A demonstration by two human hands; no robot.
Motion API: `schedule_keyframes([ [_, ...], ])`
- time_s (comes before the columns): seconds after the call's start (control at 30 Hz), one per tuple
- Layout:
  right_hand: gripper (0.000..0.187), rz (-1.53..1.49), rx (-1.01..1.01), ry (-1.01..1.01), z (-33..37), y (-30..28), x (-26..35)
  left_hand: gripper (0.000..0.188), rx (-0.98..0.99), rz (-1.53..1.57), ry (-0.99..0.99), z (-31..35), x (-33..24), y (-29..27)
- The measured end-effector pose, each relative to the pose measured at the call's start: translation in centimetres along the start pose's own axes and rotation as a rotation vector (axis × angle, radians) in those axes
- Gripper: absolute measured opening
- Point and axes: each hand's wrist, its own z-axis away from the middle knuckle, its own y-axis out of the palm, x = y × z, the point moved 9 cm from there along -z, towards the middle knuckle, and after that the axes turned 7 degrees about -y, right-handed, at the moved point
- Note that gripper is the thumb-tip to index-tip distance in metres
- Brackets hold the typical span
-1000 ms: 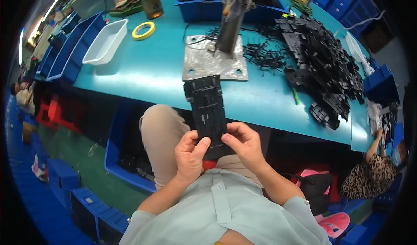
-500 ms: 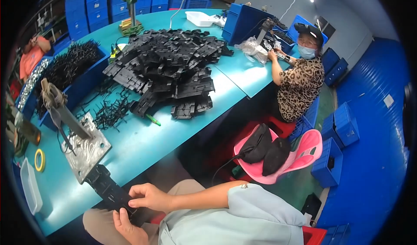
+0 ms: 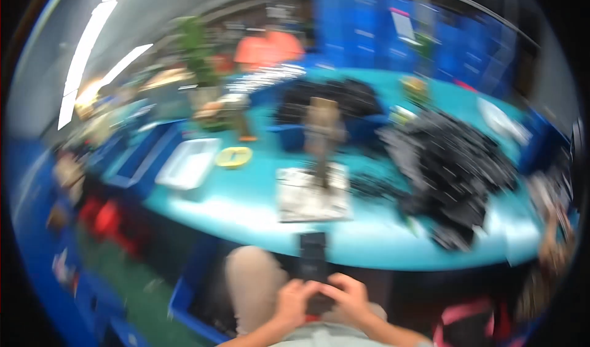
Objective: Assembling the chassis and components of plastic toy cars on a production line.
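A long black plastic part [image 3: 312, 252] points away from me, its far end by the bench edge and its near end over my lap. My left hand [image 3: 294, 302] has its fingers closed at the left of the near end. From the right, my right hand [image 3: 350, 296] pinches the same end, fingertips almost meeting the left ones. Motion blur hides fine detail there. Just beyond the part stands an upright post [image 3: 323, 141] on a square metal plate [image 3: 294, 201].
A heap of black plastic parts [image 3: 448, 169] lies right on the teal bench [image 3: 215, 215]. Behind the post is a blue bin [image 3: 289, 137] of thin black pieces. Yellow tape [image 3: 233, 157] and a white tray [image 3: 187, 164] lie left. An orange-clad person [image 3: 270, 51] sits across.
My view has swung left, bringing the post to the middle and the co-worker to the right rim. Both hands stay at the part's near end, fingertips closer together.
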Motion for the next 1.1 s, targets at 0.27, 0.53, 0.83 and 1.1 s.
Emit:
schedule_keyframes([
  [0.27,0.009,-0.262,0.024,0.037,0.8,1.7,0.4,0.016,0.019,0.353,-0.103,0.4,2.4,-0.9],
  [0.53,0.017,-0.11,-0.022,0.061,-0.3,1.8,-1.1,0.009,-0.13,-0.487,0.367,0.7,-1.8,-2.2],
  [0.83,0.018,-0.189,0.028,-0.084,-0.3,2.4,0.9,0.015,-0.147,-0.018,0.44,1.0,-2.7,-2.1],
  [1.1,0.019,-0.472,0.057,0.064,0.5,3.0,-0.4,0.021,-0.204,-0.384,0.617,3.3,-5.1,-0.1],
])
